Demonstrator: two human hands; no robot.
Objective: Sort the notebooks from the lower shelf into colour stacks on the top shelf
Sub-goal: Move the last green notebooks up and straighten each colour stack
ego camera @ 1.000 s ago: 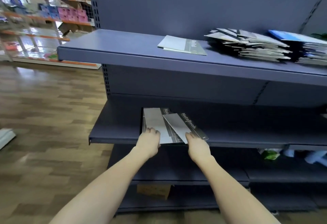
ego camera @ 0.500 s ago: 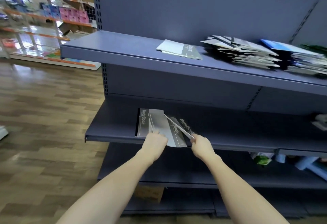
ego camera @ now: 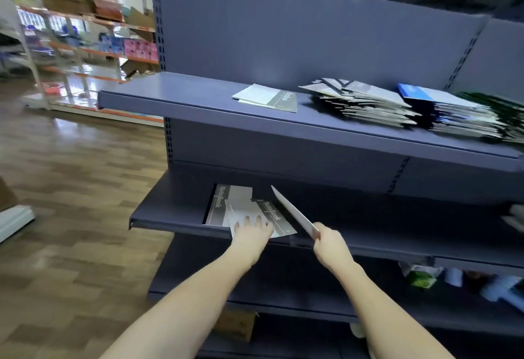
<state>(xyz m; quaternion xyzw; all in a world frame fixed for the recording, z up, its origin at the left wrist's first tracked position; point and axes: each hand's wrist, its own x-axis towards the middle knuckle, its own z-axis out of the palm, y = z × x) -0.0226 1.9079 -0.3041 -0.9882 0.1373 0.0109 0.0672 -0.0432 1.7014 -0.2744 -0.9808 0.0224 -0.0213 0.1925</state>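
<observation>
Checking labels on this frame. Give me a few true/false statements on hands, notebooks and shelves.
1. The right hand grips a notebook tilted up on edge. True.
2. The left hand is up at the top shelf. False: it rests on the grey notebooks on the lower shelf.
3. The top shelf holds a blue-topped stack. True.
4. The thin grey stack sits right of the blue one. False: it is leftmost.

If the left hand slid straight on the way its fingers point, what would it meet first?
Likely the remaining grey notebooks under the left hand, then the lower shelf's dark back; depth is unclear.
</observation>
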